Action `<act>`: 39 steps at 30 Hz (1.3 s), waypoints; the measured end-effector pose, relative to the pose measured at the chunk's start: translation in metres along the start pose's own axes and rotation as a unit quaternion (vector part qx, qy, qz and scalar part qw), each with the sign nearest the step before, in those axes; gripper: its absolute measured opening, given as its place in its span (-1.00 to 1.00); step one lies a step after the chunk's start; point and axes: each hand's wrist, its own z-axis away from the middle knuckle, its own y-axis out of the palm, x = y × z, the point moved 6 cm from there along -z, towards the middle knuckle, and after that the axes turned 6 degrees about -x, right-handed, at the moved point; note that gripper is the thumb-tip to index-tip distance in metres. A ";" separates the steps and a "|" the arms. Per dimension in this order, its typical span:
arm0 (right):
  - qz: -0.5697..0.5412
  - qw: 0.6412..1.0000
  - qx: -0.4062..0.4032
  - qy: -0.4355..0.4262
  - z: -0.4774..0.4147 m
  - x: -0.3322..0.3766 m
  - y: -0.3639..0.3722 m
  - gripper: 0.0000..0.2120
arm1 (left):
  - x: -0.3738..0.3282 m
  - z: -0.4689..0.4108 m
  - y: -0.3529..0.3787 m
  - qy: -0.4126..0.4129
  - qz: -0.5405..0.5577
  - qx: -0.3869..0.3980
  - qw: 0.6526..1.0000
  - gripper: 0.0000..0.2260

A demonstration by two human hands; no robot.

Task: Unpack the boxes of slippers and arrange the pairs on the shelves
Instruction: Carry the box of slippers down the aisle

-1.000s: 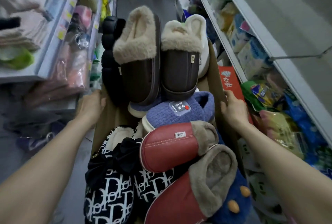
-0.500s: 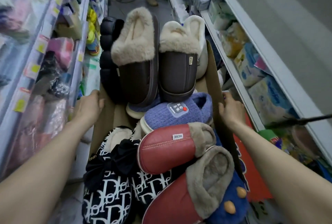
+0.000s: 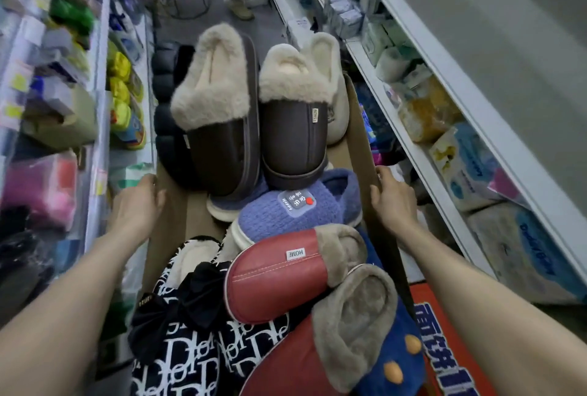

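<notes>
Between stocked shop shelves (image 3: 451,78), you hold an open cardboard box (image 3: 178,221) heaped with slippers (image 3: 330,103): fur-lined brown pair (image 3: 222,135) far, knitted blue slipper (image 3: 286,218) mid-box, red pair (image 3: 276,281) and black-and-white lettered pair (image 3: 178,354) near. Your left hand (image 3: 136,202) grips its left wall, your right hand (image 3: 394,202) the right.

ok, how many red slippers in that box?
2. The tagged red slipper lies sideways mid-pile in the box, just nearer than the blue slipper. The other red slipper is closest to the camera, lining up. More may be buried underneath.
</notes>
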 end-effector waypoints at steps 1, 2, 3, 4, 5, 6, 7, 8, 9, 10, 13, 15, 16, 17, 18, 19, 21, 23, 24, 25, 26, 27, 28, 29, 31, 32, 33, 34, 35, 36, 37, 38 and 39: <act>0.005 1.000 0.004 0.004 -0.016 0.005 0.007 -0.62 | -0.003 -0.022 0.003 0.005 -0.002 0.005 1.000 -0.83; 0.006 1.000 0.007 0.012 -0.033 0.008 0.013 -0.61 | -0.006 -0.043 0.007 0.013 -0.005 0.008 1.000 -0.81; 0.007 1.000 0.011 0.021 -0.051 0.011 0.019 -0.60 | -0.012 -0.064 0.010 0.021 -0.005 0.010 1.000 -0.79; 0.009 0.999 0.015 0.028 -0.068 0.013 0.024 -0.59 | -0.018 -0.083 0.014 0.028 -0.004 0.010 1.000 -0.78; 0.015 0.999 0.021 0.034 -0.085 0.014 0.028 -0.58 | -0.026 -0.101 0.017 0.032 -0.005 0.010 0.999 -0.78; 0.019 0.999 0.021 0.039 -0.103 0.015 0.031 -0.58 | -0.034 -0.118 0.022 0.035 -0.007 0.009 0.999 -0.78; 0.022 0.999 0.019 0.041 -0.120 0.014 0.033 -0.57 | -0.042 -0.134 0.028 0.037 -0.007 0.011 0.999 -0.78; 0.025 0.999 0.015 0.038 -0.137 0.013 0.034 -0.57 | -0.049 -0.149 0.036 0.039 -0.004 0.016 0.999 -0.78; 0.030 0.999 0.013 0.034 -0.154 0.012 0.036 -0.58 | -0.058 -0.163 0.044 0.037 0.001 0.022 0.999 -0.79; 0.037 0.999 0.012 0.030 -0.172 0.008 0.039 -0.59 | -0.066 -0.177 0.053 0.034 0.008 0.027 0.999 -0.79; 0.052 0.998 0.025 0.029 -0.227 -0.007 0.052 -0.60 | -0.093 -0.213 0.086 0.021 0.013 0.043 0.999 -0.79; 0.062 0.997 0.036 0.031 -0.263 -0.021 0.065 -0.59 | -0.113 -0.233 0.110 0.015 0.019 0.049 0.998 -0.82; 0.064 0.997 0.039 0.036 -0.280 -0.028 0.072 -0.59 | -0.123 -0.242 0.124 0.016 0.025 0.053 0.998 -0.81; 0.064 0.996 0.043 0.041 -0.296 -0.036 0.080 -0.60 | -0.132 -0.250 0.139 0.013 0.030 0.058 0.998 -0.79; 0.064 0.996 0.050 0.044 -0.312 -0.042 0.089 -0.60 | -0.138 -0.258 0.155 0.008 0.033 0.064 0.997 -0.78; 0.066 0.995 0.060 0.047 -0.326 -0.049 0.099 -0.60 | -0.145 -0.265 0.170 0.000 0.034 0.072 0.997 -0.78; 0.076 0.993 0.075 0.054 -0.354 -0.061 0.120 -0.60 | -0.157 -0.277 0.201 -0.014 0.040 0.090 0.995 -0.83; 0.091 0.990 0.090 0.057 -0.378 -0.072 0.141 -0.60 | -0.170 -0.289 0.227 -0.019 0.059 0.092 0.994 -0.86; 0.102 0.988 0.098 0.056 -0.388 -0.077 0.152 -0.59 | -0.176 -0.295 0.240 -0.019 0.066 0.092 0.993 -0.86; 0.115 0.987 0.105 0.051 -0.398 -0.081 0.162 -0.59 | -0.182 -0.300 0.251 -0.019 0.069 0.095 0.993 -0.85; 0.128 0.984 0.113 0.045 -0.406 -0.085 0.173 -0.59 | -0.187 -0.305 0.262 -0.016 0.074 0.097 0.992 -0.86; 0.139 0.982 0.118 0.043 -0.413 -0.089 0.182 -0.59 | -0.192 -0.310 0.272 -0.014 0.078 0.100 0.992 -0.87; 0.146 0.981 0.122 0.044 -0.419 -0.093 0.191 -0.59 | -0.196 -0.316 0.283 -0.013 0.081 0.104 0.991 -0.87; 0.153 0.979 0.126 0.045 -0.424 -0.098 0.199 -0.60 | -0.200 -0.321 0.292 -0.017 0.083 0.110 0.990 -0.87; 0.166 0.975 0.136 0.053 -0.432 -0.107 0.216 -0.60 | -0.205 -0.328 0.311 -0.031 0.086 0.126 0.988 -0.83; 0.169 0.974 0.141 0.059 -0.436 -0.111 0.223 -0.60 | -0.207 -0.330 0.320 -0.036 0.090 0.132 0.986 -0.81; 0.171 0.972 0.145 0.064 -0.438 -0.115 0.231 -0.60 | -0.209 -0.333 0.326 -0.041 0.095 0.133 0.986 -0.81; 0.172 0.972 0.146 0.069 -0.441 -0.118 0.238 -0.59 | -0.210 -0.335 0.332 -0.042 0.101 0.129 0.986 -0.81; 0.170 0.972 0.144 0.073 -0.443 -0.121 0.245 -0.58 | -0.212 -0.337 0.336 -0.045 0.105 0.124 0.986 -0.81; 0.167 0.973 0.140 0.076 -0.445 -0.123 0.250 -0.58 | -0.213 -0.339 0.339 -0.044 0.111 0.119 0.986 -0.81; 0.162 0.974 0.135 0.080 -0.447 -0.125 0.254 -0.58 | -0.214 -0.340 0.341 -0.045 0.116 0.117 0.985 -0.81; 0.157 0.975 0.132 0.084 -0.448 -0.126 0.258 -0.58 | -0.215 -0.340 0.343 -0.045 0.119 0.115 0.985 -0.83; 0.154 0.975 0.132 0.088 -0.449 -0.127 0.262 -0.58 | -0.215 -0.339 0.344 -0.052 0.120 0.115 0.985 -0.83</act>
